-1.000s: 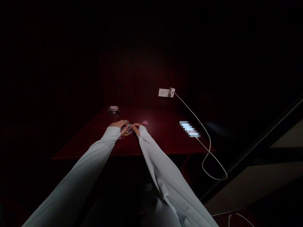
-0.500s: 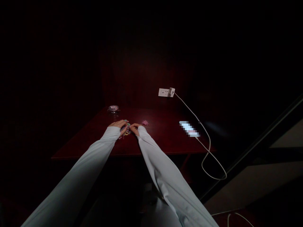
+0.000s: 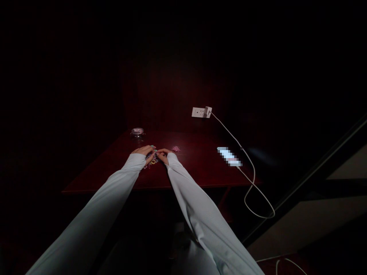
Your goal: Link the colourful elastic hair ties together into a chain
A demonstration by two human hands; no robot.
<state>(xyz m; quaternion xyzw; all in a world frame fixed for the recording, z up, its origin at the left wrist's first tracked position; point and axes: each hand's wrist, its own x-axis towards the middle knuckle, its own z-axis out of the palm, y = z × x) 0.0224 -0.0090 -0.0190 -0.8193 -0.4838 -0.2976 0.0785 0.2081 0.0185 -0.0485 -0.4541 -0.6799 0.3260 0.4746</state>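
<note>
A small heap of colourful elastic hair ties (image 3: 153, 162), with purple, yellow and green among them, lies on the dark red table (image 3: 114, 177). My left hand (image 3: 145, 150) arches over the left side of this heap, its fingers bent and its thumb near the middle. From the right, my right hand (image 3: 163, 154) reaches in with fingers drawn together, their tips close to the left thumb. What is between the fingertips is too small and dark to make out. Just beyond the right hand sits a separate pink cluster (image 3: 176, 149), apparently hair ties too.
A clear round container (image 3: 137, 132) with pinkish contents stands at the back left of the table. To the right lies a lit phone (image 3: 229, 156). Its white cable (image 3: 254, 173) loops past the table's right edge up to a wall socket (image 3: 197, 112).
My fingers have shifted only very slightly over the heap. The pink cluster, container and phone are where they were.
</note>
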